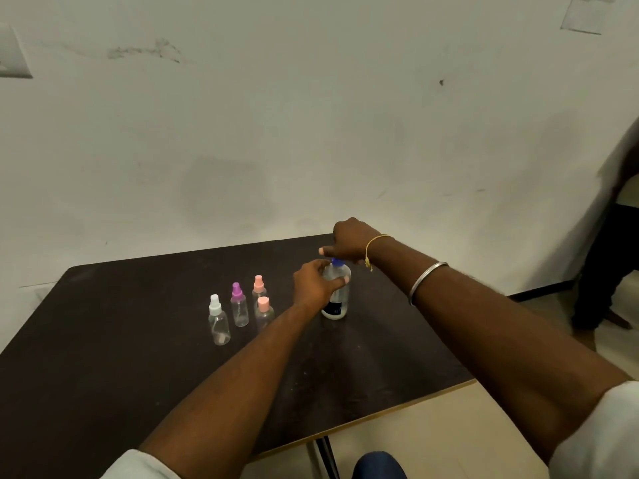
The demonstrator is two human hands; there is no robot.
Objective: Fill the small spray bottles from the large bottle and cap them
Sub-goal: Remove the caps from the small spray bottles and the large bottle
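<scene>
On the dark brown table, set against a pale wall, four small clear plastic spray bottles stand upright in a loose cluster left of centre. Furthest left and nearest the person is the white-capped spray bottle. Just beside it to the right stands the purple-capped spray bottle. Next come two pink-capped ones, the rear pink-capped spray bottle and the front pink-capped spray bottle close before it. All four have their caps on. To their right, the left hand is wrapped round the shoulder of the large clear bottle with a dark label, thumb across its front. This bottle stands upright on the table. Its blue cap is in place. The right hand sits directly over that cap with curled fingers, though whether they actually grip it cannot be told. A yellow thread and a metal bangle circle the right forearm.
</scene>
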